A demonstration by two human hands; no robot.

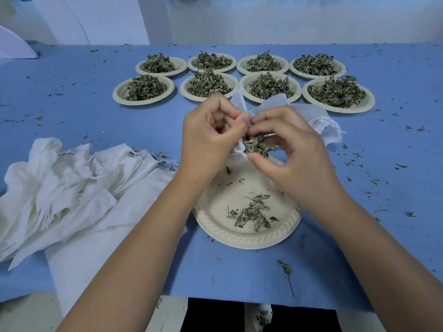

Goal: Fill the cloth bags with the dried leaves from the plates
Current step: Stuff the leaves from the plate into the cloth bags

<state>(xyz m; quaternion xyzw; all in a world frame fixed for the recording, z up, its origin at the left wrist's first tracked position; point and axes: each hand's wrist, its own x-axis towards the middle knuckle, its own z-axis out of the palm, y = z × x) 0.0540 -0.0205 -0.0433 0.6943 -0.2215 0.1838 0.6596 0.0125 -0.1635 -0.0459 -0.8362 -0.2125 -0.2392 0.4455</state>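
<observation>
Near edge of the blue table is seen at the bottom. Just past it a plate with few leaves is set, spare bags piled to its left. Above the plate, a cloth bag is pinched at the mouth by the left hand, and dried leaves are gripped by the right hand. Farther off, eight heaped plates are set in two rows. A white wall is seen behind the far edge.
</observation>
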